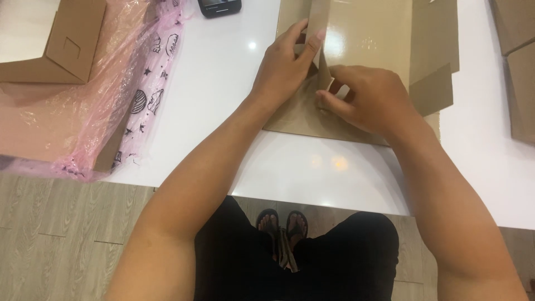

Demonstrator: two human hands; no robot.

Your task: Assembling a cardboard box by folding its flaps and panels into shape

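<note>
On the white counter, both hands pinch a flat cardboard box blank's flap; uneven pressure could crease it crooked.

Looks like a small packing spot in a shop or home business, not a factory floor. Glossy white desk across the upper frame, mirroring round ceiling lights. Flat brown cardboard box blank at top centre, with more cardboard pieces stacked at the right edge. Folded-up cardboard box at upper left, next to a carton lined with a pink printed plastic bag. Dark handheld device at the top edge. Pale wood-look plank floor along the bottom, with sandalled feet at lower centre: casual, indoor, hand-work setting.
</note>
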